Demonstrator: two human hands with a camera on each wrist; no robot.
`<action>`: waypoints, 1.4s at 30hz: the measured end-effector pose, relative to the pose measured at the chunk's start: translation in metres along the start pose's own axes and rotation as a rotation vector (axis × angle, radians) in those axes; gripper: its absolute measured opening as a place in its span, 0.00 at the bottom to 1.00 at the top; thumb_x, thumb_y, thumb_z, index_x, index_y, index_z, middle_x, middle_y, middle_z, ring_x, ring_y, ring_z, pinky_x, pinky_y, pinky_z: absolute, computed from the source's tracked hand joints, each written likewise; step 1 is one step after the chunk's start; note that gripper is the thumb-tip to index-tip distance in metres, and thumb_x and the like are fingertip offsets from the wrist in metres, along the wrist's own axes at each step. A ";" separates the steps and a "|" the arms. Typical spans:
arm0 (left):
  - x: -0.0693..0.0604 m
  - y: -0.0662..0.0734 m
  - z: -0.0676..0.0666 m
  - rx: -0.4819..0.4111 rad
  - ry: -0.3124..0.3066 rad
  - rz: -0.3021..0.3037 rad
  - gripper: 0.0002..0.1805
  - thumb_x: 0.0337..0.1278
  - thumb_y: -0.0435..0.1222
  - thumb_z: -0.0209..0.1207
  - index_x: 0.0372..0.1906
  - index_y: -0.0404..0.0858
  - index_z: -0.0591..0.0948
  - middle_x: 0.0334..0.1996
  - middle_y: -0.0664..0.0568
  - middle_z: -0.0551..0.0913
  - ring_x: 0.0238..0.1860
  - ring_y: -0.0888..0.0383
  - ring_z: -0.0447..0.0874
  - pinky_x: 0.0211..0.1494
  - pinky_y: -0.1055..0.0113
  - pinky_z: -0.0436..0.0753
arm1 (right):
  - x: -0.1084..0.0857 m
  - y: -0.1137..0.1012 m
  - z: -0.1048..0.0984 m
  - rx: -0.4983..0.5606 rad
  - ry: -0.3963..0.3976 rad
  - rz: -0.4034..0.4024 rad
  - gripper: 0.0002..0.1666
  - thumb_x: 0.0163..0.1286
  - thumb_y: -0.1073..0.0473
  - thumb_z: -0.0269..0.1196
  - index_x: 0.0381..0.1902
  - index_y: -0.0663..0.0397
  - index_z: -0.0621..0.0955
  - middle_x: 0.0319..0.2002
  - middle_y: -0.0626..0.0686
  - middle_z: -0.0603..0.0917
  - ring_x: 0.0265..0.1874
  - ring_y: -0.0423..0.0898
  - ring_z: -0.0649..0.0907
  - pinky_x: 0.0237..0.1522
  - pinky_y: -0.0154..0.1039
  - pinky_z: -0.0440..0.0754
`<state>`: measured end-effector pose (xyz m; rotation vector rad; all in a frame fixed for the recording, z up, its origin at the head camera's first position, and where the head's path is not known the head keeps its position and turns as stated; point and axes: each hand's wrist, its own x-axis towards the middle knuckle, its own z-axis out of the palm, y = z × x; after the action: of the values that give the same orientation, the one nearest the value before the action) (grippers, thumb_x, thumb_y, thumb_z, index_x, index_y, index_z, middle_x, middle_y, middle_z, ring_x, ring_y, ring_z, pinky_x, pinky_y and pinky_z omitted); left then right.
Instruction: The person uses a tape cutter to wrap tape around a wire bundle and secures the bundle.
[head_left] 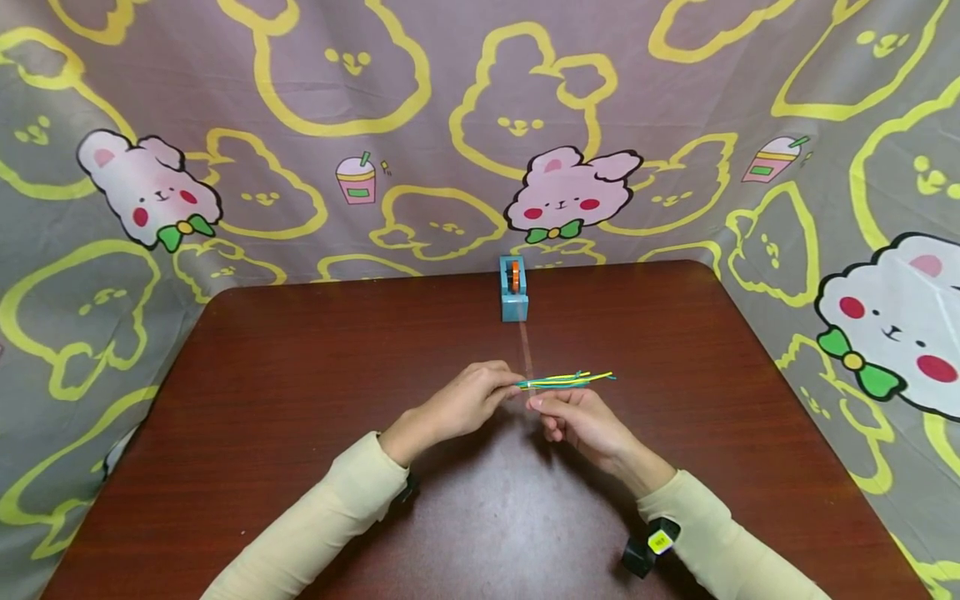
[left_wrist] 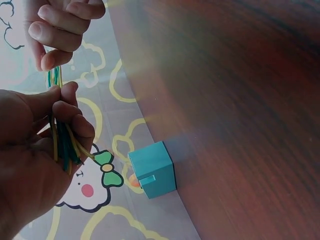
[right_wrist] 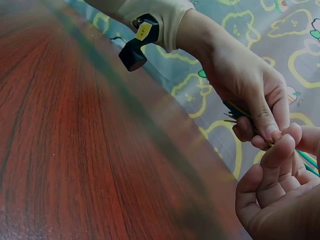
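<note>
A bundle of thin yellow and green strands [head_left: 562, 382] is pinched near its middle by my left hand [head_left: 468, 402]; in the left wrist view the strands [left_wrist: 62, 140] run through the curled fingers of that hand [left_wrist: 30, 145]. A clear tape strip [head_left: 525, 346] stretches from the blue dispenser [head_left: 514, 308] to my right hand [head_left: 588, 423], whose thumb and finger pinch its near end, just below the bundle. The strip passes at the bundle; whether it sticks to the strands I cannot tell. Both hands' fingertips nearly meet in the right wrist view, left hand [right_wrist: 245, 82] above right hand [right_wrist: 285, 195].
The dispenser with an orange wheel [head_left: 515, 275] stands at the far edge of the brown table [head_left: 300, 358]. Behind and beside the table hangs a patterned cloth [head_left: 442, 150]. A black wrist device [head_left: 651, 546] is on the right sleeve.
</note>
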<state>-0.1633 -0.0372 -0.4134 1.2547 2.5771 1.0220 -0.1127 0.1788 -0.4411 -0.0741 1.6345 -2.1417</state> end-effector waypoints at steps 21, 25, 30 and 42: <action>-0.003 0.001 -0.001 0.005 0.031 0.020 0.11 0.73 0.32 0.57 0.50 0.35 0.86 0.34 0.54 0.80 0.34 0.62 0.74 0.39 0.70 0.76 | 0.009 0.007 0.001 -0.218 0.132 -0.118 0.12 0.70 0.64 0.65 0.40 0.73 0.82 0.19 0.48 0.76 0.19 0.39 0.74 0.23 0.31 0.74; -0.004 0.001 -0.001 0.004 0.015 0.005 0.11 0.74 0.32 0.55 0.51 0.34 0.86 0.34 0.52 0.81 0.35 0.62 0.74 0.39 0.70 0.76 | 0.011 0.008 0.002 -0.251 0.154 -0.131 0.14 0.70 0.63 0.66 0.41 0.76 0.82 0.19 0.49 0.77 0.18 0.39 0.75 0.23 0.32 0.74; -0.004 0.001 0.000 0.022 0.005 0.009 0.11 0.74 0.32 0.54 0.50 0.34 0.86 0.36 0.49 0.82 0.36 0.61 0.76 0.41 0.68 0.78 | 0.012 0.007 0.003 -0.289 0.188 -0.137 0.11 0.70 0.64 0.66 0.39 0.72 0.83 0.18 0.49 0.78 0.17 0.38 0.75 0.21 0.33 0.75; -0.003 0.000 0.002 0.084 0.015 0.069 0.10 0.74 0.32 0.55 0.48 0.33 0.85 0.35 0.48 0.83 0.36 0.60 0.77 0.42 0.67 0.78 | 0.014 0.009 0.005 -0.319 0.257 -0.182 0.10 0.67 0.65 0.67 0.36 0.73 0.84 0.16 0.48 0.78 0.15 0.39 0.75 0.17 0.32 0.74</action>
<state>-0.1607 -0.0384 -0.4158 1.3704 2.6309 0.9470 -0.1212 0.1672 -0.4513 -0.0475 2.1857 -2.0669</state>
